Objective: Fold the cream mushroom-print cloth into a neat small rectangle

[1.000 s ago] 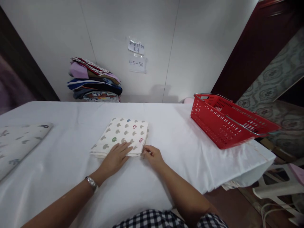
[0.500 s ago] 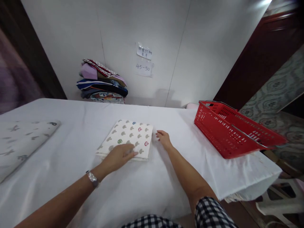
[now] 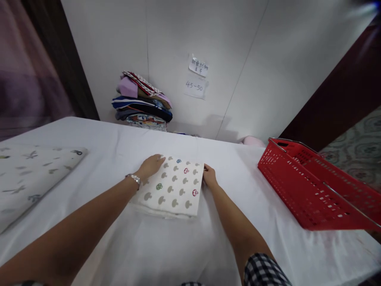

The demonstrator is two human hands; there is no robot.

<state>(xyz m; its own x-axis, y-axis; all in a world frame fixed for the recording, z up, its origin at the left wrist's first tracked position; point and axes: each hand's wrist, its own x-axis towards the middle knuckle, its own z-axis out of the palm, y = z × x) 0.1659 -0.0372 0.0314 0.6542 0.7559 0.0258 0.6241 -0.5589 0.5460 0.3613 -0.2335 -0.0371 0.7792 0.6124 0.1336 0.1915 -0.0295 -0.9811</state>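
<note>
A folded white cloth printed with grey, red, green and blue mushrooms lies flat on the white-covered table. My left hand is at its far left edge, fingers closed together on the fabric, with a silver watch at the wrist. At the right edge near the far corner, my right hand has its fingers curled on the cloth's border; the fingertips are partly hidden. The near edge of the cloth shows several layers.
A red perforated basket with metal handles stands at the table's right. Another patterned white cloth lies to the left. Folded fabrics are piled by the wall behind the table, and handwritten paper signs hang on the wall.
My left hand has moved from the cloth's near edge to its far left edge. My right hand has come in from beside the cloth onto its right edge. The view has shifted left.
</note>
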